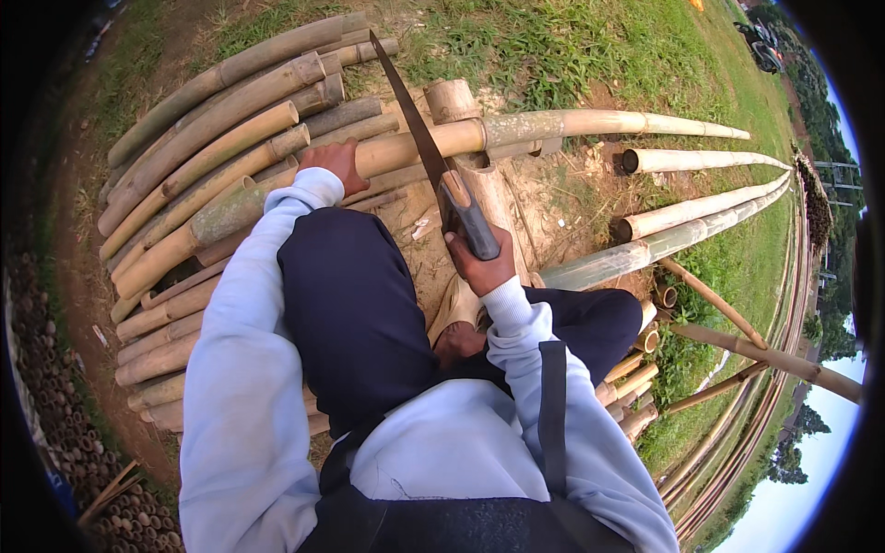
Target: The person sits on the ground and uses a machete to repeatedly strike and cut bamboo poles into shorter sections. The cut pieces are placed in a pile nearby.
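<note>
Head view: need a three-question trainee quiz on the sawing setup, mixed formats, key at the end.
1. Multiple choice: what does the right hand hold?
a) a hammer
b) a saw
c) a rope
2. True or false: the left hand also grips the saw.
3. Fill in: as pictured, the saw crosses the bamboo pole to the ____ of the left hand.

Key: 1: b. 2: false, the left hand is on the bamboo pole. 3: right.
</note>
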A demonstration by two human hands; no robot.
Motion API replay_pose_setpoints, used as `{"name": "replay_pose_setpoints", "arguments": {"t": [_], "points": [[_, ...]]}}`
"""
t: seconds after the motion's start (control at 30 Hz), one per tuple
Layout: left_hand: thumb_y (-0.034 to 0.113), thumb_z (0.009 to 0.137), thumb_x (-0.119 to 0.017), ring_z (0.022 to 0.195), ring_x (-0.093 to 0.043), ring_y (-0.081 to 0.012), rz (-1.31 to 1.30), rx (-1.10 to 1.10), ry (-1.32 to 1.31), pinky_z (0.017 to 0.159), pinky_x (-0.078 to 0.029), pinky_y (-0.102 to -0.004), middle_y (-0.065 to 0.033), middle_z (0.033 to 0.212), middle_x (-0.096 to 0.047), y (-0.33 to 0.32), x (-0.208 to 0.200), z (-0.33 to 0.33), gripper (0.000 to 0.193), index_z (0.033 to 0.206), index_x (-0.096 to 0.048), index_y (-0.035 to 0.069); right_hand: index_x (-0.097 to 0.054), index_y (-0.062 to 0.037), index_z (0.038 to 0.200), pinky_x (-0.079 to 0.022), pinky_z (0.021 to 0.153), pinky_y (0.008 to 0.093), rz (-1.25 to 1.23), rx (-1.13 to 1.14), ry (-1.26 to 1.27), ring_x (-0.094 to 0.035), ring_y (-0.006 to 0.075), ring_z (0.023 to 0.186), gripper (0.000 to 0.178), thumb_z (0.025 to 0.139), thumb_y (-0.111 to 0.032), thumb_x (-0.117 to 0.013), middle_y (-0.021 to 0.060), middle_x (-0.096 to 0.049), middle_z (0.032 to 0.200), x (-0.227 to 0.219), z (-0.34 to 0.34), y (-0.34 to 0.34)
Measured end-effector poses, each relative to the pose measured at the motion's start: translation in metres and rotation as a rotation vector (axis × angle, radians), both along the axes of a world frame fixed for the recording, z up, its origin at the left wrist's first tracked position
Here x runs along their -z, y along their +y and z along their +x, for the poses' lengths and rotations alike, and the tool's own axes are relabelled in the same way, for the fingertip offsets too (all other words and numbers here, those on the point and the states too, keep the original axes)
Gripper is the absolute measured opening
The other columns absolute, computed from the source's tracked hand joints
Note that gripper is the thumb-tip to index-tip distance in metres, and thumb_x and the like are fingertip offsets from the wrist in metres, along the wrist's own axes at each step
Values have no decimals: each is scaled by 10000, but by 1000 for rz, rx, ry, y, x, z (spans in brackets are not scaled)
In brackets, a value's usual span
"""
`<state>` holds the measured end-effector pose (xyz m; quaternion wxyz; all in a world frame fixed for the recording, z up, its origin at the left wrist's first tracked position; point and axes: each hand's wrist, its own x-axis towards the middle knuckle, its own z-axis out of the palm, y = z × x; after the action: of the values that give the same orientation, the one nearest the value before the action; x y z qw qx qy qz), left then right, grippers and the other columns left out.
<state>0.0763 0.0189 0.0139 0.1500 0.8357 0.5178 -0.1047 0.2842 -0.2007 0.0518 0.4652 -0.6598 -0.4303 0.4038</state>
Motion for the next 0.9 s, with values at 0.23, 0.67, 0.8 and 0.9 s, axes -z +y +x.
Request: {"name": "replay_pose_setpoints", "arguments": {"t": [0.23,0.67,0.8,0.9], "points": [[406,737,-755,999,-715,-381,25,-13,18,885,-554,-506,-220,1026,-738,-6,0,-12,590,1187,-617,50,-623,-33,903,-447,598,243,-168,43,184,-520,57,652,124,924,-60,-742,-17,-579,723,-55,-9,-119],[431,723,-761,1044,-694,-402,-41,7,15,944,-530,-499,-221,1073,-729,-11,-1,-6,627,1204,-629,51,-652,12,999,-475,685,314,-102,-93,-14,-538,110,739,179,912,-110,-749,47,-637,793,-9,-6,-24],[420,713,-765,1065,-686,-398,-73,-24,-10,942,-525,-506,-225,1093,-722,-1,-5,-16,609,1174,-647,40,-660,20,1237,-516,832,280,-161,-108,-12,-641,113,906,351,894,-9,-728,92,-712,954,-61,1,-156],[421,714,-764,1045,-693,-394,-44,-18,-15,954,-529,-485,-222,1079,-727,1,-15,-7,595,1158,-656,40,-660,19,1256,-519,814,278,-119,-74,22,-642,112,874,364,898,-10,-720,88,-712,948,-59,1,-143]]}}
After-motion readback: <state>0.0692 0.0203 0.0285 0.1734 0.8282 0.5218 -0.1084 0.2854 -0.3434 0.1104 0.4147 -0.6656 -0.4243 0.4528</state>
